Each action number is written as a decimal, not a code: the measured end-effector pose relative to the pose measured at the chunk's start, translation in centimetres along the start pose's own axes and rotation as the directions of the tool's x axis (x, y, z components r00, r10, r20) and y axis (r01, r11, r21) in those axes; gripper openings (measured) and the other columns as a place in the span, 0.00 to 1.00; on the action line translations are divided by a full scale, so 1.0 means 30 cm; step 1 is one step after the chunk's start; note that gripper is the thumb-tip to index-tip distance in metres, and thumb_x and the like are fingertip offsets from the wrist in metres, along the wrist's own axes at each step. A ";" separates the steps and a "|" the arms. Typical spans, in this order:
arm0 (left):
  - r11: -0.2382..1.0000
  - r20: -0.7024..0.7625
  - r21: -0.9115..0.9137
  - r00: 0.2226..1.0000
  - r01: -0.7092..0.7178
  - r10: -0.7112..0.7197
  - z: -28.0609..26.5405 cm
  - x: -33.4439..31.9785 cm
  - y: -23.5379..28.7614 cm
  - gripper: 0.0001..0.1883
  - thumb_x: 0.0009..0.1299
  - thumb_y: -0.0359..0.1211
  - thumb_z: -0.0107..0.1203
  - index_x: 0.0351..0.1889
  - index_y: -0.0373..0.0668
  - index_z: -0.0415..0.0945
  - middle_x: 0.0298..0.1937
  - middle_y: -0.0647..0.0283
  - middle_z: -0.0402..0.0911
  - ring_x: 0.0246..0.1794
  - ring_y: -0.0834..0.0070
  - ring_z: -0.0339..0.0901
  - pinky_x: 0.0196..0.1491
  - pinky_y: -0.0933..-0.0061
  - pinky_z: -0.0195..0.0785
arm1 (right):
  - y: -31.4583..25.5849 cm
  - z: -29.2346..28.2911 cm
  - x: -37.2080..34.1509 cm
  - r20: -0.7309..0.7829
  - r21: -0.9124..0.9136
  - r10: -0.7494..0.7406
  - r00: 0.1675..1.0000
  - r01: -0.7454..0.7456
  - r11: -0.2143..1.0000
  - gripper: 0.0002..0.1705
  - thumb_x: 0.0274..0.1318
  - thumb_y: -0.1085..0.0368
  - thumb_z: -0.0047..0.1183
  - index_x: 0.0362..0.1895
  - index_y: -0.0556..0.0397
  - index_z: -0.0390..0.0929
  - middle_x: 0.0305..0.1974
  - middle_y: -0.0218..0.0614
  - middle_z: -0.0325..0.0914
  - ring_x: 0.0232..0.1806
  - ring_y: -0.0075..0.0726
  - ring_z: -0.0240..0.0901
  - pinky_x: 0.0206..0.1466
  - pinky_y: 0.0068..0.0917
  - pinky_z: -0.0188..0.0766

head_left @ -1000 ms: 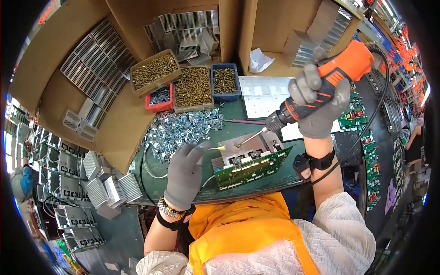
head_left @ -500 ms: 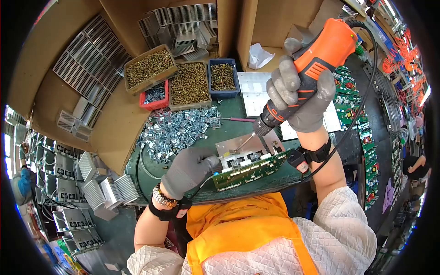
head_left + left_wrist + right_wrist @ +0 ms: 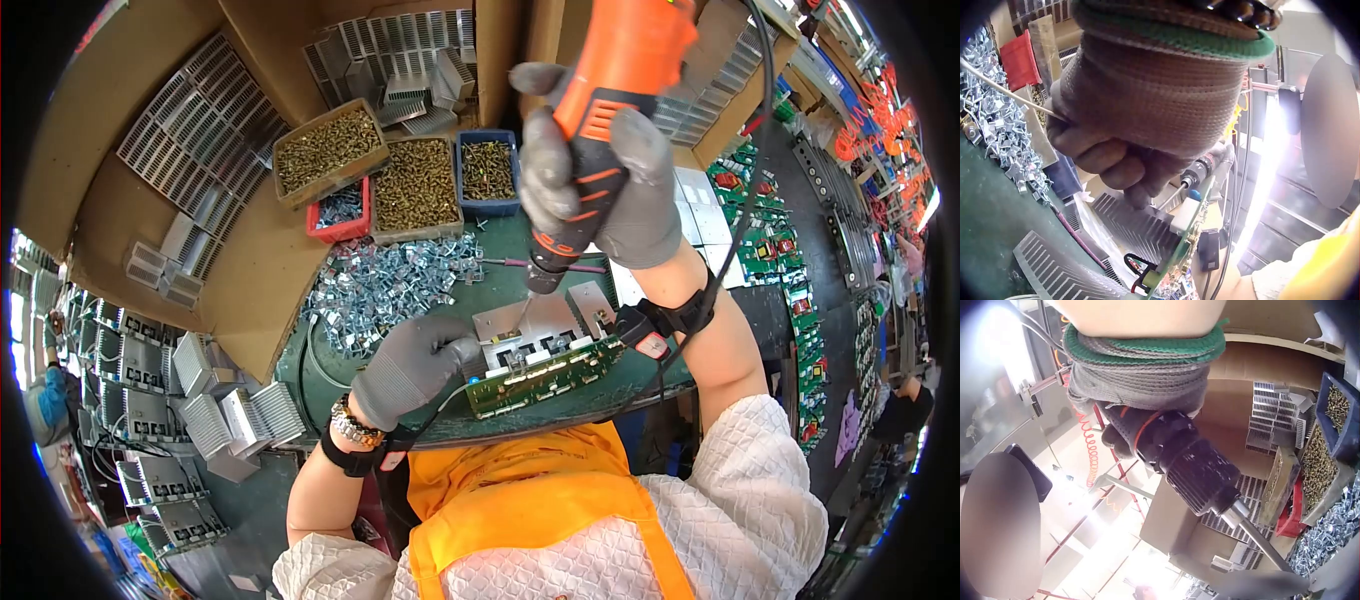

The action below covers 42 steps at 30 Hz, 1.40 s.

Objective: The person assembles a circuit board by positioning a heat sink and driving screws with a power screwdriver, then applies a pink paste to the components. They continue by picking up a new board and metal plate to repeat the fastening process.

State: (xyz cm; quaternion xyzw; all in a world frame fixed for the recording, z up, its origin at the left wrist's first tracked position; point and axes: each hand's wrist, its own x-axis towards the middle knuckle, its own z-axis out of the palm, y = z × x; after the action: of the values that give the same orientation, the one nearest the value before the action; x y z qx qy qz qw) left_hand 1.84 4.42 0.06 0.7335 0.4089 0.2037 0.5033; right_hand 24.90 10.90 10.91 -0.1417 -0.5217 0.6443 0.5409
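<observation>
My gloved right hand [image 3: 610, 180] grips an orange and black electric screwdriver [image 3: 600, 110], its chuck [image 3: 1200, 478] pointing down. Its long bit [image 3: 1263, 544] reaches the flat metal face of a finned heat sink [image 3: 548, 318]. A green circuit board [image 3: 550, 382] with dark components along its top runs along the heat sink's near side. My gloved left hand [image 3: 415, 368] holds the heat sink's left end, fingers curled and fingertips at its edge beside the bit; in the left wrist view its fins [image 3: 1135, 228] show below the fingers. The bit's tip is hard to make out.
Behind lie a pile of small metal clips [image 3: 390, 285], trays of brass-coloured screws [image 3: 415, 185], a blue screw bin [image 3: 488, 170] and a red bin [image 3: 340, 212]. Cardboard boxes [image 3: 240, 290] hold heat sinks. A purple-handled tool [image 3: 540, 266] lies beyond. The driver's cord [image 3: 755, 180] hangs at right.
The right hand has swung the screwdriver left and more upright over the heat sink, the bit staying at its face. The left hand has moved from beside the heat sink onto its left end.
</observation>
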 end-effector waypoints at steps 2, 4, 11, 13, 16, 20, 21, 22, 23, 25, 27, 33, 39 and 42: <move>1.000 0.015 -0.003 1.000 0.004 -0.004 -0.004 0.000 0.008 0.10 0.70 0.33 0.54 0.34 0.34 0.81 0.28 0.55 0.79 0.27 0.69 0.73 0.35 0.67 0.67 | 0.010 0.023 0.017 -0.015 -0.035 0.057 0.998 -0.057 0.998 0.41 0.58 0.42 0.54 0.65 0.60 0.63 0.28 0.30 0.73 0.20 0.22 0.68 0.21 0.25 0.66; 1.000 0.028 -0.008 1.000 0.009 -0.009 -0.006 0.001 0.009 0.10 0.70 0.33 0.54 0.34 0.34 0.81 0.28 0.55 0.79 0.27 0.69 0.73 0.36 0.67 0.67 | 0.015 0.037 0.034 -0.028 -0.054 0.120 0.992 -0.122 0.991 0.35 0.57 0.44 0.55 0.58 0.57 0.66 0.28 0.30 0.73 0.20 0.24 0.69 0.23 0.27 0.69; 0.999 0.002 -0.052 1.000 -0.016 0.017 -0.002 -0.006 -0.007 0.12 0.71 0.34 0.53 0.35 0.33 0.80 0.29 0.57 0.80 0.29 0.70 0.74 0.37 0.68 0.68 | 0.030 0.064 0.058 0.012 -0.079 0.157 0.987 -0.156 0.985 0.33 0.56 0.44 0.56 0.56 0.54 0.69 0.26 0.29 0.74 0.20 0.24 0.71 0.23 0.26 0.70; 0.999 0.001 -0.024 1.000 -0.029 0.029 -0.003 -0.005 -0.007 0.11 0.71 0.34 0.53 0.35 0.33 0.80 0.29 0.57 0.81 0.29 0.71 0.74 0.37 0.69 0.68 | 0.031 0.060 0.060 0.016 -0.085 0.162 0.987 -0.160 0.983 0.33 0.55 0.43 0.56 0.56 0.54 0.69 0.26 0.29 0.74 0.20 0.24 0.71 0.22 0.26 0.70; 0.998 0.002 -0.054 0.999 -0.033 0.033 0.000 -0.003 -0.019 0.12 0.71 0.34 0.54 0.35 0.33 0.80 0.29 0.57 0.80 0.29 0.71 0.74 0.37 0.69 0.68 | 0.033 0.043 0.059 0.115 0.014 0.170 0.979 -0.172 0.985 0.29 0.57 0.51 0.56 0.57 0.55 0.69 0.29 0.32 0.77 0.25 0.26 0.76 0.30 0.26 0.75; 0.999 0.011 -0.033 0.999 -0.040 0.040 0.008 0.005 -0.021 0.12 0.71 0.34 0.55 0.35 0.33 0.80 0.28 0.55 0.80 0.28 0.69 0.75 0.37 0.68 0.69 | 0.038 0.038 0.052 0.154 0.054 0.198 0.968 -0.208 0.977 0.33 0.57 0.51 0.57 0.61 0.55 0.66 0.31 0.32 0.78 0.25 0.26 0.76 0.30 0.26 0.75; 0.999 0.001 0.005 0.999 -0.043 0.043 0.009 0.006 -0.019 0.12 0.71 0.34 0.55 0.35 0.33 0.80 0.28 0.54 0.80 0.28 0.68 0.76 0.36 0.68 0.69 | 0.040 0.037 0.051 0.150 0.043 0.213 0.966 -0.222 0.974 0.35 0.57 0.51 0.57 0.63 0.55 0.65 0.31 0.32 0.78 0.25 0.26 0.76 0.30 0.26 0.75; 0.999 0.002 0.005 0.999 -0.043 0.043 0.008 0.006 -0.019 0.12 0.71 0.34 0.55 0.35 0.33 0.80 0.28 0.54 0.80 0.28 0.68 0.76 0.36 0.68 0.69 | 0.038 0.041 0.050 0.149 0.044 0.213 0.966 -0.221 0.974 0.35 0.57 0.51 0.57 0.63 0.55 0.65 0.31 0.32 0.78 0.25 0.26 0.76 0.30 0.26 0.75; 0.998 0.005 0.032 0.999 -0.046 0.046 0.007 0.007 -0.020 0.12 0.71 0.34 0.55 0.36 0.33 0.80 0.29 0.53 0.80 0.28 0.67 0.76 0.36 0.68 0.69 | 0.032 0.051 0.052 0.130 0.025 0.195 0.972 -0.200 0.979 0.35 0.57 0.50 0.57 0.64 0.55 0.64 0.31 0.32 0.78 0.25 0.26 0.76 0.30 0.26 0.75; 0.997 0.009 0.059 0.999 -0.049 0.049 0.004 0.009 -0.016 0.11 0.71 0.34 0.55 0.36 0.33 0.80 0.29 0.53 0.81 0.28 0.66 0.77 0.36 0.67 0.69 | 0.031 0.067 0.056 0.111 0.006 0.177 0.978 -0.179 0.984 0.35 0.57 0.50 0.57 0.64 0.55 0.64 0.31 0.32 0.78 0.25 0.26 0.75 0.30 0.25 0.75; 0.996 0.010 0.074 0.999 -0.052 0.051 0.002 0.011 -0.008 0.11 0.70 0.34 0.55 0.36 0.33 0.80 0.29 0.53 0.81 0.28 0.65 0.76 0.36 0.67 0.69 | 0.035 0.080 0.060 0.054 -0.042 0.155 0.986 -0.153 0.987 0.31 0.56 0.43 0.54 0.54 0.53 0.69 0.27 0.31 0.74 0.20 0.24 0.71 0.23 0.27 0.71; 0.997 -0.022 0.068 0.999 -0.039 0.041 0.014 0.007 -0.017 0.11 0.71 0.34 0.54 0.37 0.33 0.80 0.30 0.54 0.81 0.28 0.66 0.76 0.36 0.68 0.69 | 0.030 0.095 0.062 0.020 -0.085 0.163 0.986 -0.161 0.983 0.31 0.57 0.47 0.55 0.57 0.55 0.69 0.27 0.31 0.75 0.20 0.24 0.71 0.23 0.28 0.72; 0.999 -0.007 0.012 1.000 -0.030 0.030 0.018 0.003 -0.031 0.12 0.71 0.35 0.54 0.37 0.33 0.80 0.31 0.53 0.81 0.29 0.66 0.76 0.37 0.68 0.69 | 0.031 0.098 0.060 0.046 -0.058 0.181 0.982 -0.178 0.982 0.31 0.58 0.48 0.55 0.57 0.56 0.68 0.27 0.30 0.74 0.21 0.24 0.71 0.23 0.27 0.71; 0.999 -0.007 0.049 1.000 0.015 -0.015 0.015 -0.005 0.008 0.13 0.71 0.35 0.54 0.38 0.32 0.80 0.30 0.53 0.80 0.30 0.66 0.77 0.37 0.68 0.69 | 0.030 0.086 0.073 0.072 -0.049 0.220 0.973 -0.217 0.975 0.30 0.59 0.48 0.54 0.57 0.55 0.68 0.28 0.30 0.73 0.21 0.24 0.71 0.24 0.27 0.71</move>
State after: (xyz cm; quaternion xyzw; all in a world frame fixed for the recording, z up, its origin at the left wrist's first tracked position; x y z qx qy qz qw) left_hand 2.19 4.00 0.12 0.7418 0.4209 0.1923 0.4854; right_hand 21.65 11.53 12.07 -0.1844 -0.5366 0.6942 0.4430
